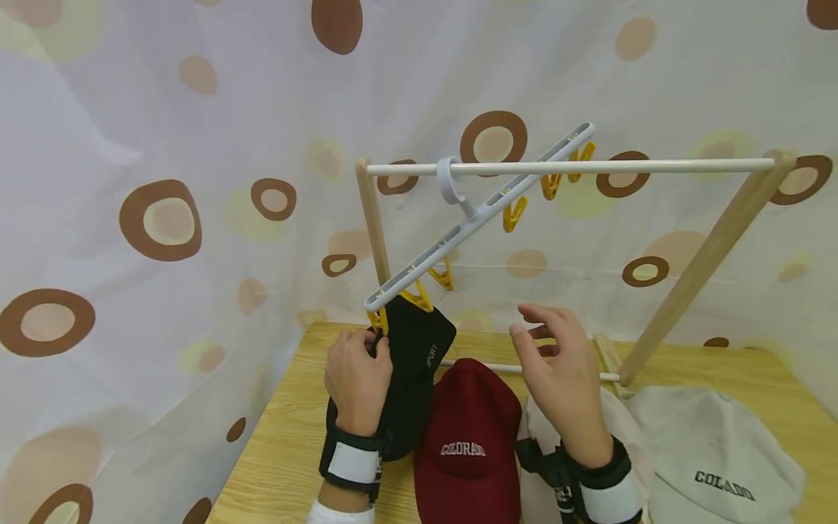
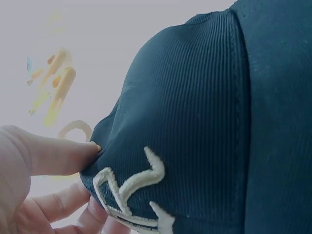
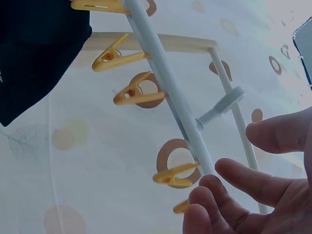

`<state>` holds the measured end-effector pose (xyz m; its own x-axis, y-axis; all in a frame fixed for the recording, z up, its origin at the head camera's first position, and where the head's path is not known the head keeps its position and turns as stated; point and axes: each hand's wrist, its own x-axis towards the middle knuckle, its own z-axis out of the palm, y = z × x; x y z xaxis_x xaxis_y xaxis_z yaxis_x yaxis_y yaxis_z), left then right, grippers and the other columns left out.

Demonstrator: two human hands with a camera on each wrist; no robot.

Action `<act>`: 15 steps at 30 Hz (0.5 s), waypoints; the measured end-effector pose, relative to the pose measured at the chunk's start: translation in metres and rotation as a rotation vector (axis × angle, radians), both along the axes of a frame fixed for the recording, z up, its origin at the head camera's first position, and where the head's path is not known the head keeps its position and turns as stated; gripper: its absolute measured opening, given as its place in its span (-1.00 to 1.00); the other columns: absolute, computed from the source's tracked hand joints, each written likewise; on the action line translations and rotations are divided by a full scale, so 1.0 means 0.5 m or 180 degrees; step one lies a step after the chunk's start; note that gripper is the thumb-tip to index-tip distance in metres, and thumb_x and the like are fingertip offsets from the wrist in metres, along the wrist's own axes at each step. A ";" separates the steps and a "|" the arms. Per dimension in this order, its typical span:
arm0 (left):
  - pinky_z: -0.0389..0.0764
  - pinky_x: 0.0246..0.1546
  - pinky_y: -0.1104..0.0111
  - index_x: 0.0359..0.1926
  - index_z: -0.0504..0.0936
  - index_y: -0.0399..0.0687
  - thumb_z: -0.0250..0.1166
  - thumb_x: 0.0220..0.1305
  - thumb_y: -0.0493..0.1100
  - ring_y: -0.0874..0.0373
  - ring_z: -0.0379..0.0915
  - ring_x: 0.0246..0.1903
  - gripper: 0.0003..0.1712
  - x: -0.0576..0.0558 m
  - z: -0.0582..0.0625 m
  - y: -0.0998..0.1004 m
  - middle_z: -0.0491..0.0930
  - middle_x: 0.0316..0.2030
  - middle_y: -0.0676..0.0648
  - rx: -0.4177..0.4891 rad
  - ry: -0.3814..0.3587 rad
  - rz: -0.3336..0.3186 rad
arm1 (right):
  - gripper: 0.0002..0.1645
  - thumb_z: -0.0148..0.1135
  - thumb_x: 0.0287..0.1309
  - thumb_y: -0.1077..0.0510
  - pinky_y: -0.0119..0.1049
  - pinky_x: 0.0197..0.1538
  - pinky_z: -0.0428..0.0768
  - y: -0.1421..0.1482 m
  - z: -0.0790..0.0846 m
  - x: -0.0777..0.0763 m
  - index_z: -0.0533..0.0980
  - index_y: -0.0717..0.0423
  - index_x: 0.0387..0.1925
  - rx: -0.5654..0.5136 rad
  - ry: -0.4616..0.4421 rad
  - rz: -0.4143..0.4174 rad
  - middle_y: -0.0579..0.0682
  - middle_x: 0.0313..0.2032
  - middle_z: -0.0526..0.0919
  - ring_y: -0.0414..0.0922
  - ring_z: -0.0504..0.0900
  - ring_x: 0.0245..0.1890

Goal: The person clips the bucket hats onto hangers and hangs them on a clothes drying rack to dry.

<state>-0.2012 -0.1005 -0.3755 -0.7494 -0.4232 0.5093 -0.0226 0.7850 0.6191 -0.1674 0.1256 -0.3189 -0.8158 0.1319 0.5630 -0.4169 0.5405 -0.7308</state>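
Note:
A black cap (image 1: 409,378) with "SPORT" lettering hangs under the low left end of a white clip hanger (image 1: 481,216). My left hand (image 1: 358,371) pinches the cap's edge right below the end yellow clip (image 1: 378,320); in the left wrist view the thumb (image 2: 63,155) presses dark ribbed cloth beside raised white embroidery. Another yellow clip (image 1: 419,296) overlaps the cap's top. The hanger hooks over the rack's white bar (image 1: 609,167) and tilts up to the right. My right hand (image 1: 559,364) is raised below the hanger's right half, fingers loosely bent and holding nothing.
On the wooden table (image 1: 275,437) lie a dark red cap (image 1: 468,437) marked "COLORADO" and a pale grey cap (image 1: 716,451) at the right. A whitish cap (image 1: 537,466) is partly hidden by my right wrist. The rack's wooden leg (image 1: 707,262) slants down at the right.

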 end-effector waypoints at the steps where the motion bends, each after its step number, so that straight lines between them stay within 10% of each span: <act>1: 0.47 -0.46 0.14 -0.34 0.69 -0.19 0.36 0.11 -0.08 -0.03 0.45 -0.42 -0.76 0.000 -0.002 0.002 0.56 -0.45 -0.13 0.0007 0.0001 -0.0004 | -0.67 0.23 0.17 0.22 -0.14 -0.22 0.54 0.003 -0.001 0.002 0.57 0.15 -0.01 -0.0012 0.0004 -0.0013 0.11 -0.10 0.58 -0.02 0.59 -0.25; 15: 0.45 -0.44 0.17 -0.33 0.68 -0.16 0.35 0.12 -0.07 0.01 0.43 -0.39 -0.77 0.016 -0.006 0.038 0.55 -0.42 -0.09 0.0106 -0.0083 -0.0049 | -0.64 0.23 0.17 0.23 -0.54 -0.23 0.46 0.054 -0.020 0.032 0.56 0.11 0.03 -0.0039 -0.0112 -0.0234 0.06 -0.05 0.59 -0.23 0.51 -0.22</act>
